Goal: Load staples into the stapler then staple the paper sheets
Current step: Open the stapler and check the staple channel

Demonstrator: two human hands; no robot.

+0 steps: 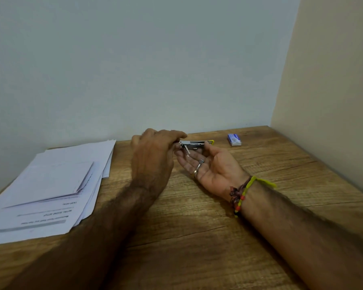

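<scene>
One stapler (194, 144) is seen, one small box of staples (234, 139), one loose spread of paper sheets (50, 185), and two hands at work above a wooden worktop (197, 227). The stapler is held just above the worktop near the back wall, between both hands: it is a small metal piece, silver-grey along its length, with a yellow tip showing at its right end, and a thin metal strip is seen hanging down from its underside at a slant. The left hand (153, 151) is laid over the stapler's left end, back of the hand up, fingers curled around that end. The right hand (208, 166) is turned palm up beneath it, fingers loosely spread and cupped, the thumb touching the stapler's right part near the yellow tip; whether the stapler is truly pinched by this hand cannot be told. One ring (197, 169) is worn on a finger of the right hand, and several bands (242, 194) are counted at the right wrist, yellow-green, dark and beaded. The box of staples, blue and white, is lying flat on the worktop, well apart to the right of the stapler. The paper sheets are fanned out at the left, printed, with a folded sheet on top.
</scene>
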